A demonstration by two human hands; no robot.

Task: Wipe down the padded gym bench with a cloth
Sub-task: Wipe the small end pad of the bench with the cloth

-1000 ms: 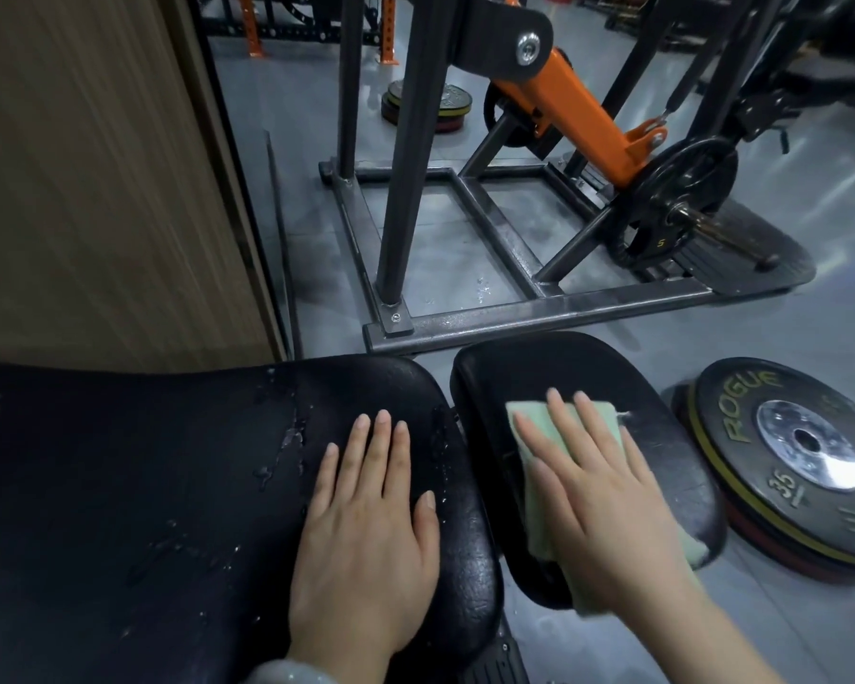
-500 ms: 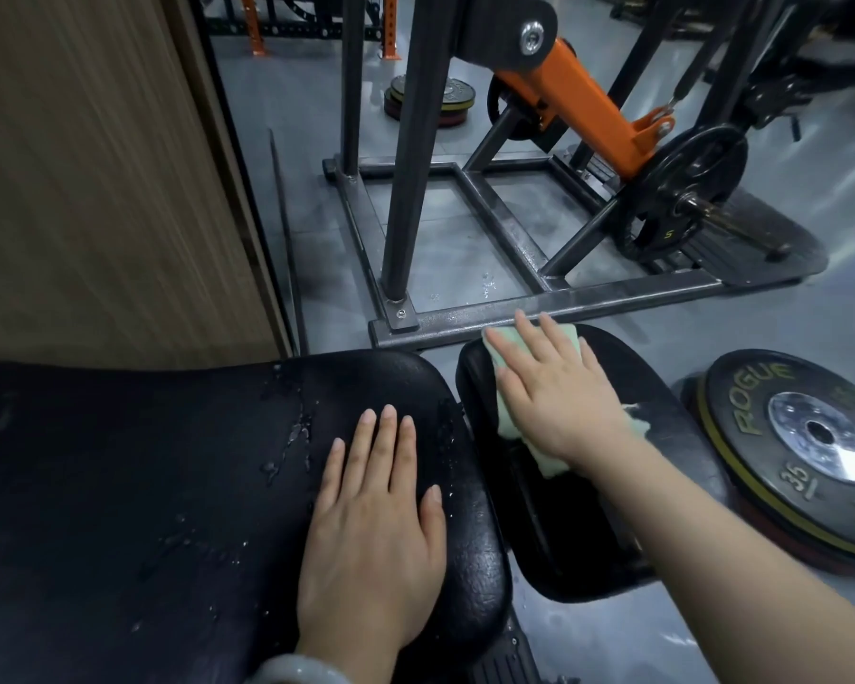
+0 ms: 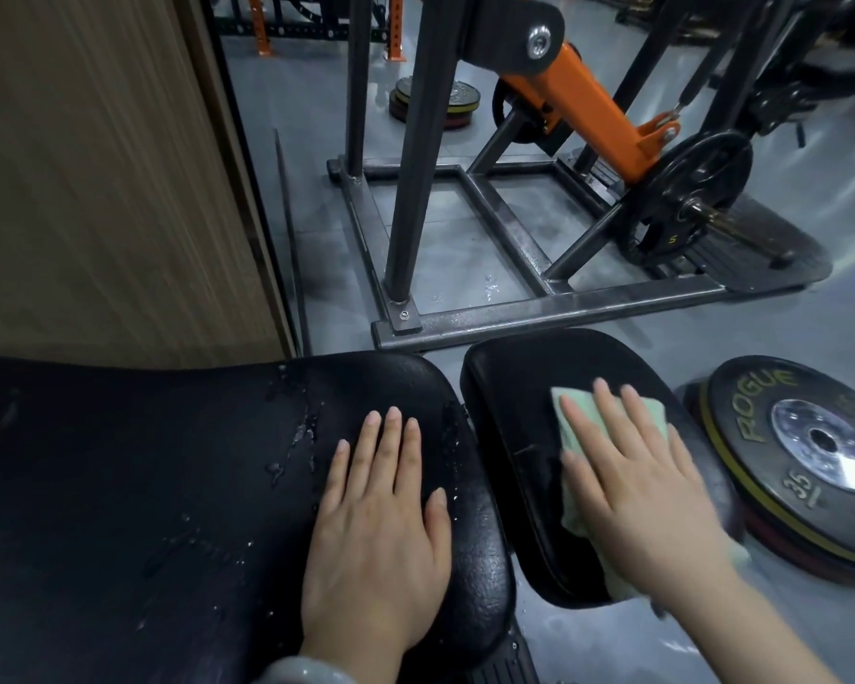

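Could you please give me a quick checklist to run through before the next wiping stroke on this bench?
1. Cloth flat under the right hand: ok.
2. Cloth on the small pad: ok.
3. Left hand flat on the large pad, steadying: ok.
4. Large pad dry: not ok, droplets remain.
5. Weight plate off the pad, on the floor: ok.
6. Cloth damp enough: cannot tell.

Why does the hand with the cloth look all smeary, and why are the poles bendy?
In the head view, the right hand pressing the pale green cloth is motion-blurred; the left hand, flat on the long black padded bench, looks sharper. The wide-angle lens bows the dark steel frame posts. Overhead light glares off the silver hub of the black Rogue weight plate.
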